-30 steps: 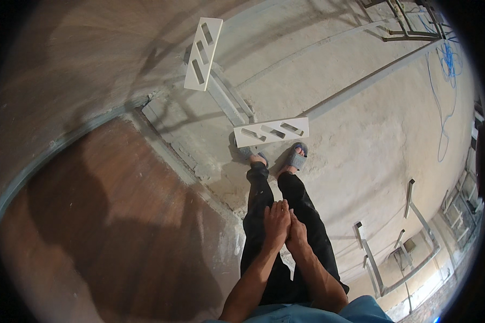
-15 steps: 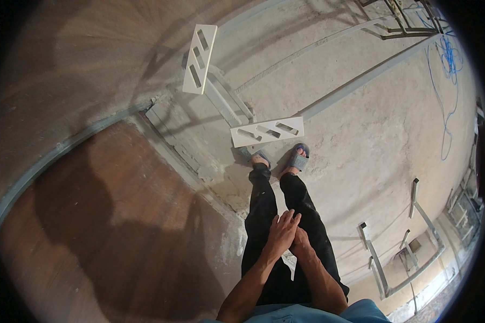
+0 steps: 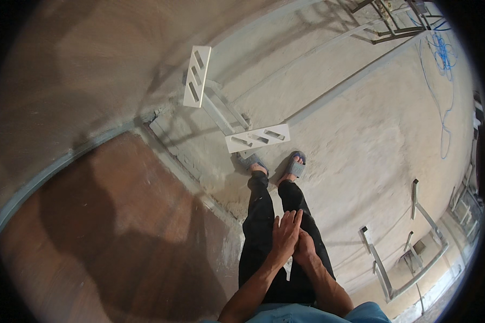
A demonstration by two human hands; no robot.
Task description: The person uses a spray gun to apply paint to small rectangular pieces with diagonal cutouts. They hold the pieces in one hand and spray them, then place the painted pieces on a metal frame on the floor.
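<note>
Person stood on a dusty concrete floor point(image 3: 361, 140), looking down at own legs in black trousers point(image 3: 264, 226) and grey slippers point(image 3: 295, 166).

Left hand point(image 3: 284, 236) was in front of the thighs, fingers stretched out flat and close together, pointing away from the body, holding nothing. It lay over the right hand point(image 3: 305, 248), the two touching. Right hand was mostly covered by the left; looked loosely curled, but can't tell how far open or whether anything was in it.

Nearest thing to the hands: a white slotted bracket point(image 3: 257, 138) w/ three slanted slots, set just past the toes of the slippers, atop a grey metal frame point(image 3: 223, 110). A second white slotted bracket point(image 3: 197, 76) stood further off on the same frame, tilted up on end, well apart from the hands.

To the left, a brown wooden panel point(image 3: 108, 226) took up the lower part of the view, w/ the person's shadow across it. To the right, bare metal frames point(image 3: 409, 264) lay on the floor. Blue cable point(image 3: 444, 81) trailed in loops at upper right.
</note>
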